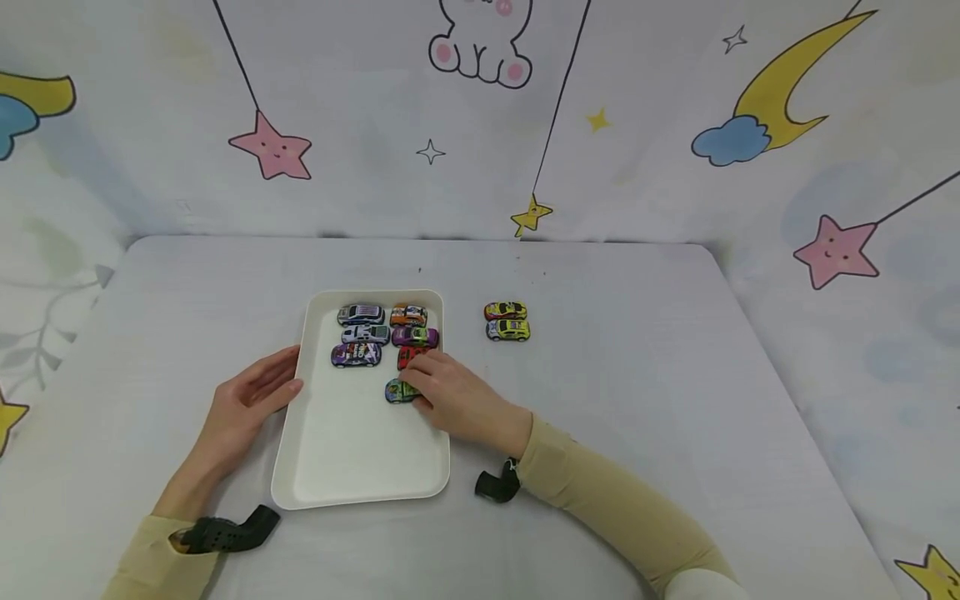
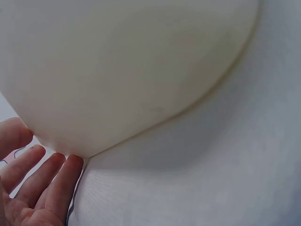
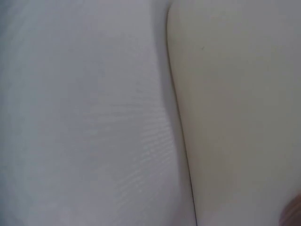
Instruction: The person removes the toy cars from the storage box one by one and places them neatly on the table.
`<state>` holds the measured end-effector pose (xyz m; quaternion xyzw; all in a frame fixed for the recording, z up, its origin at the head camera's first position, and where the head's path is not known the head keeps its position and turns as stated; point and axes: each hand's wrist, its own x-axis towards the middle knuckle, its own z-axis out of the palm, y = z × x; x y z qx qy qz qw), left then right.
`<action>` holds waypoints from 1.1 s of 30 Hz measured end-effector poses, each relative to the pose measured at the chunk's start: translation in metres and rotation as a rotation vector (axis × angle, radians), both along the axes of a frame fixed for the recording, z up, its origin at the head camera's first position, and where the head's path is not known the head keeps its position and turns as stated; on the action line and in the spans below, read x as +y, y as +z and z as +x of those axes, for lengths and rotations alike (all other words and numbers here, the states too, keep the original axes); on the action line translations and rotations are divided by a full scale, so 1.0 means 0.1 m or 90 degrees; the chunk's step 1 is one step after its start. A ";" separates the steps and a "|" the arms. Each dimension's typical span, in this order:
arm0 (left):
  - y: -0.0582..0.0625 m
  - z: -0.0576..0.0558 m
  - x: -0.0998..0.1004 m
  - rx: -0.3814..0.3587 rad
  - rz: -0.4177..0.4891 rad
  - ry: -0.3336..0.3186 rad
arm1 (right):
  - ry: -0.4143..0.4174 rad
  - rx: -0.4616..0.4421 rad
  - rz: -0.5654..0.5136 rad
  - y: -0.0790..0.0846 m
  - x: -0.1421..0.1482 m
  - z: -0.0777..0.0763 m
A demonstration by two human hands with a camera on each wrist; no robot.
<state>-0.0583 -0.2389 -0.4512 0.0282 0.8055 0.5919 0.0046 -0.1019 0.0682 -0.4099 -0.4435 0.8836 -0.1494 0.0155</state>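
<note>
A white tray (image 1: pixel 360 454) holds several small toy cars. At its right side my right hand (image 1: pixel 461 400) reaches over the rim and pinches a green toy car (image 1: pixel 397 391), whose right end is under the fingers. Just above that car, a red toy car (image 1: pixel 408 357) is partly covered by the same hand. My left hand (image 1: pixel 243 408) rests against the tray's left wall, its fingertips touching the edge; the left wrist view shows these loosely bent fingers (image 2: pixel 61 183) at the tray wall (image 2: pixel 141 84). Only a bit of fingertip (image 3: pixel 292 214) appears in the right wrist view.
In the tray's upper part lie a purple-green car (image 1: pixel 415 337), an orange car (image 1: pixel 408 314), a dark striped car (image 1: pixel 361 314), a white car (image 1: pixel 365 334) and a purple-white car (image 1: pixel 356 355). Two yellow cars (image 1: pixel 507 330) sit on the white table (image 1: pixel 637 375) right of the tray.
</note>
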 end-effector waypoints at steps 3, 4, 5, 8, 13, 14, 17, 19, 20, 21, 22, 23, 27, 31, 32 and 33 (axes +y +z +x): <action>0.00 0.00 0.01 -0.002 0.001 0.001 | 0.024 0.021 -0.008 -0.01 0.02 0.00; 0.00 0.01 0.01 -0.003 0.001 0.002 | 0.032 0.028 -0.013 -0.01 0.02 0.00; 0.00 0.01 0.01 -0.003 0.000 0.002 | 0.039 0.036 -0.017 -0.01 0.03 0.00; -0.01 0.02 0.02 -0.007 -0.003 0.002 | 0.054 0.051 -0.028 0.02 0.04 0.00; -0.01 0.02 0.02 -0.012 -0.005 0.003 | 0.061 0.047 -0.045 0.08 0.06 0.01; -0.01 0.02 0.02 -0.011 -0.008 0.002 | 0.061 0.044 -0.050 0.09 0.07 0.02; 0.00 0.02 0.02 -0.008 -0.011 0.002 | 0.056 0.037 -0.061 0.11 0.07 0.01; 0.00 0.01 0.01 -0.005 -0.013 0.002 | 0.054 0.030 -0.062 0.12 0.08 0.00; 0.00 0.01 0.01 -0.005 -0.013 0.002 | 0.053 0.022 -0.062 0.13 0.08 0.00; 0.00 0.01 0.01 -0.006 -0.011 0.002 | 0.052 0.019 -0.064 0.13 0.09 -0.01; 0.00 0.01 0.01 -0.006 -0.011 0.002 | 0.050 0.014 -0.064 0.14 0.10 -0.02; 0.00 0.01 0.02 -0.007 -0.012 0.002 | 0.048 0.010 -0.066 0.14 0.10 -0.03; 0.01 0.02 0.02 -0.010 -0.012 0.003 | 0.043 -0.003 -0.079 0.21 0.14 -0.06; 0.01 0.02 0.02 -0.011 -0.015 0.003 | 0.038 -0.018 -0.078 0.28 0.17 -0.09; 0.01 0.01 0.02 -0.011 -0.017 0.003 | 0.035 -0.018 -0.076 0.29 0.19 -0.10; 0.01 0.01 0.02 -0.010 -0.018 0.003 | 0.031 -0.019 -0.077 0.31 0.20 -0.11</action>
